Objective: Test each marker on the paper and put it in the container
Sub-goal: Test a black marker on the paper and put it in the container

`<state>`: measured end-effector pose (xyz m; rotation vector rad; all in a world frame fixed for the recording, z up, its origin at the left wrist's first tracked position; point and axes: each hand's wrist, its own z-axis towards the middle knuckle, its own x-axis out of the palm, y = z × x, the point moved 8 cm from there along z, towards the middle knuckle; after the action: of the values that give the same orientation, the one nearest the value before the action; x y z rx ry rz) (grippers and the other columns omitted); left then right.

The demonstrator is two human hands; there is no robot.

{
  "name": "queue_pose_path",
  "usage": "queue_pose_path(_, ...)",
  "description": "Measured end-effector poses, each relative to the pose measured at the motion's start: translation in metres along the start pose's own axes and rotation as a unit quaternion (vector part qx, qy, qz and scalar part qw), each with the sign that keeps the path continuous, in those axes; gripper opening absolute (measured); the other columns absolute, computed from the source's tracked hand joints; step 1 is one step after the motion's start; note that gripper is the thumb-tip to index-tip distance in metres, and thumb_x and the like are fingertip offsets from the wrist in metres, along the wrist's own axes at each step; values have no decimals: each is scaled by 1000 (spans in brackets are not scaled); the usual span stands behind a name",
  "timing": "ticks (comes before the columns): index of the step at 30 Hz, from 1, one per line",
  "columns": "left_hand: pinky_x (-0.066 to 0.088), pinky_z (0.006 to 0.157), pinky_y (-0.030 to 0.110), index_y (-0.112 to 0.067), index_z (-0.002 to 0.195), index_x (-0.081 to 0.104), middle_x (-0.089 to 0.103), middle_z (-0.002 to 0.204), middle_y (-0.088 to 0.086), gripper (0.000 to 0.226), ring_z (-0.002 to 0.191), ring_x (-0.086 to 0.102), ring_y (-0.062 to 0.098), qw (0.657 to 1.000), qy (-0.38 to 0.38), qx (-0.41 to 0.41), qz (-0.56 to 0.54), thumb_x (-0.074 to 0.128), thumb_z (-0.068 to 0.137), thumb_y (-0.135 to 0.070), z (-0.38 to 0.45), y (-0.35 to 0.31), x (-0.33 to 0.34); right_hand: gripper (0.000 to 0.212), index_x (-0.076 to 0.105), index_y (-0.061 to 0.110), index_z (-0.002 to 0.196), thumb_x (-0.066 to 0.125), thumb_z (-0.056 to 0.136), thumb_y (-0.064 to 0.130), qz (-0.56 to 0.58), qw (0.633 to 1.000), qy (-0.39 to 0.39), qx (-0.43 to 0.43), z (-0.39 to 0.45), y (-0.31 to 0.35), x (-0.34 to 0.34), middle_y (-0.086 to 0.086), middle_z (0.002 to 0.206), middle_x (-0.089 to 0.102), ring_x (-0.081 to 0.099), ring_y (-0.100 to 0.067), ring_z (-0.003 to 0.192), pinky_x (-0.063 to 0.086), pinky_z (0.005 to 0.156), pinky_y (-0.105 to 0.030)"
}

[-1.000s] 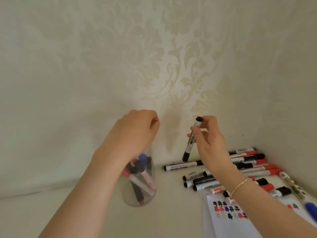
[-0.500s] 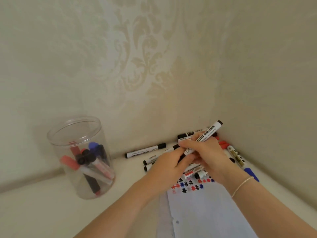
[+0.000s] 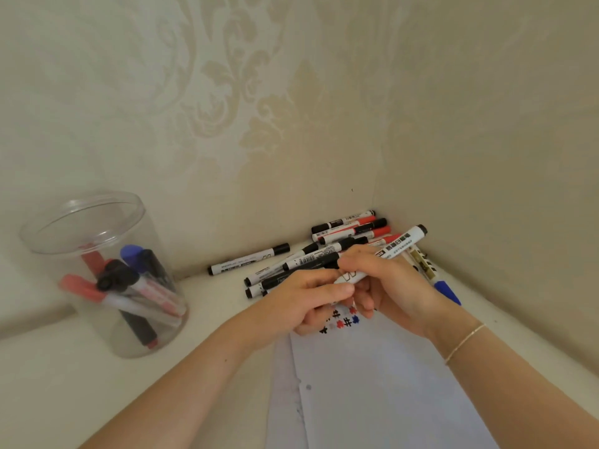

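Note:
A white marker with a black end (image 3: 397, 245) slants up to the right above the paper (image 3: 382, 384). My right hand (image 3: 392, 286) grips its barrel, and my left hand (image 3: 304, 299) pinches its lower end, which my fingers hide. Red, black and blue test marks (image 3: 343, 322) show on the paper just under my hands. A clear round container (image 3: 97, 273) stands at the left with several red, black and blue markers inside.
A pile of several black and red markers (image 3: 327, 251) lies in the corner behind my hands, against the patterned walls. A blue-capped marker (image 3: 447, 291) lies along the right wall. The white surface (image 3: 207, 319) runs between container and paper.
My left hand left the container and came over to the marker in my right hand. The marker tilted from nearly upright to slanting over the paper. The view swung right.

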<state>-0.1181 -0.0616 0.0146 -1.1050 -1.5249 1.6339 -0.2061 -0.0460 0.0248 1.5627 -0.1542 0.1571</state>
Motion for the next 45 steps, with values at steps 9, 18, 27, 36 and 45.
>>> queue_pose_path(9, 51, 84, 29, -45, 105, 55, 62, 106, -14, 44, 93, 60, 9, 942, -92, -75, 315, 76, 68, -58, -5, 28, -35, 15, 63, 1, 86, 62, 85, 16, 70, 991, -116, -2, -2, -10, -55, -15, 78, 64, 61, -19, 58, 54, 55, -26)
queue_pose_path(18, 48, 91, 31, -56, 122, 40, 60, 119, -23, 68, 104, 57, -1, 889, -26, -53, 455, 62, 62, -78, 0, 40, -16, 26, 50, 8, 59, 62, 79, -3, -165, 936, -311, -21, -11, -32, -66, -14, 57, 61, 50, -9, 39, 42, 37, -18)
queue_pose_path(27, 30, 61, 5, -53, 126, 45, 50, 83, -40, 65, 71, 44, -24, 880, -30, -48, 472, 68, 67, -70, 0, 32, -13, 22, 51, 7, 60, 62, 79, 2, -224, 913, -339, -33, -10, -37, -68, -9, 57, 55, 49, -13, 52, 44, 48, -22)
queue_pose_path(36, 33, 68, 5, -53, 128, 44, 55, 100, -35, 69, 75, 47, -16, 878, -20, -60, 474, 66, 66, -72, 0, 33, -13, 30, 45, 9, 57, 60, 80, -2, -241, 912, -329, -53, -11, -33, -66, -5, 54, 50, 44, -2, 43, 39, 42, -13)
queue_pose_path(45, 32, 66, 5, -50, 130, 44, 52, 93, -38, 69, 74, 46, -15, 875, -23, -54, 481, 66, 68, -71, 0, 31, -12, 34, 40, 14, 58, 59, 81, -2, -255, 912, -317, -49, -10, -34, -62, 1, 52, 46, 41, -2, 41, 37, 41, -13)
